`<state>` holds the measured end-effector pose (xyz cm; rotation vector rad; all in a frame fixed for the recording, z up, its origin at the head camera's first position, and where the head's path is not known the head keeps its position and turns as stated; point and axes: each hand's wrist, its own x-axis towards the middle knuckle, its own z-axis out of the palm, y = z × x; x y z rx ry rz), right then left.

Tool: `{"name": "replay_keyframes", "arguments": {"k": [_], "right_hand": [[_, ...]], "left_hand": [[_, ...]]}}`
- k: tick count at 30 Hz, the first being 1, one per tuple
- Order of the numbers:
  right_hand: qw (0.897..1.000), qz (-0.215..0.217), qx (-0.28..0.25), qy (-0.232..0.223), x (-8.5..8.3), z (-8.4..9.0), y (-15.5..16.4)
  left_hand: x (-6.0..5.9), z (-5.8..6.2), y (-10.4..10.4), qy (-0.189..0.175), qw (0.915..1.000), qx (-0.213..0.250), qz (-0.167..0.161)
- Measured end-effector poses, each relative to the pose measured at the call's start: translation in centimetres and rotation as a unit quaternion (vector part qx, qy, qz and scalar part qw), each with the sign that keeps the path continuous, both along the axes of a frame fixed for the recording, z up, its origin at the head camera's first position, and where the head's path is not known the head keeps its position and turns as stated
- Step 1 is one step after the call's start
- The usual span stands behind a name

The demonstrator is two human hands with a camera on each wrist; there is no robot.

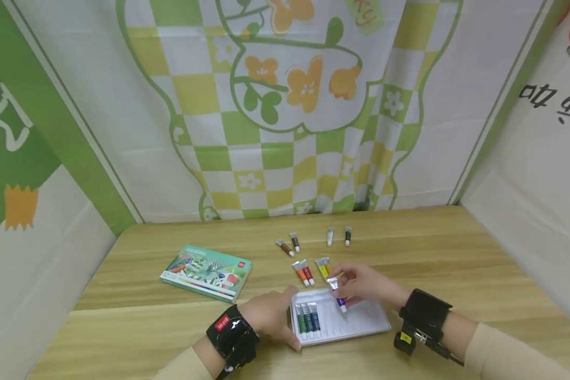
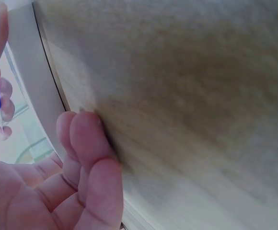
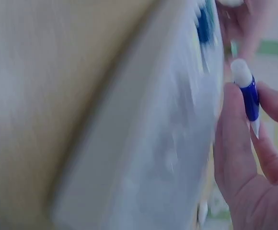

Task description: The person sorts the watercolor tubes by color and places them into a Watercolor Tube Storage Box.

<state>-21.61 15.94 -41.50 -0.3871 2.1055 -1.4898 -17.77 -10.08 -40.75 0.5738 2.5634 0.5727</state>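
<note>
Small blue-and-silver paint tube (image 1: 336,293) – light, soft-walled; right hand (image 1: 366,285) pinches it mid-body over white plastic tray (image 1: 361,322). Left hand (image 1: 268,314), fingers relaxed, steadies tray's left edge – avoid squeezing tube.

Orange letters "KY" were legible on the backdrop cloth (image 1: 366,16). Black characters on the right wall panel (image 1: 551,105) and print on the booklet (image 1: 206,272) could not be read.

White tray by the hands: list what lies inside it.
The white tray holds three paint tubes side by side at its left end, two green and one blue. The right hand holds a blue tube over the middle slots; whatever lies beneath that hand is hidden.
</note>
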Motion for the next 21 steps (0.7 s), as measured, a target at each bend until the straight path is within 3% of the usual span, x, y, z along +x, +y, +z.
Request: {"name": "replay_keyframes", "arguments": {"k": [10, 15, 21], "right_hand": [[1.0, -0.01, -0.022, 0.018, 2.9, -1.4, -2.8], [0.999, -0.037, -0.024, 0.019, 3.5, -1.9, -3.4], [0.999, -0.039, -0.007, 0.019, 3.7, -1.7, -3.6]], "left_hand": [[0.0, -0.1, 0.0, 0.007, 0.9999, -0.01, -0.004], [0.1, 0.0, 0.0, 0.006, 0.9999, -0.011, -0.005], [0.1, 0.2, 0.1, 0.003, 0.9999, -0.01, -0.003]]}}
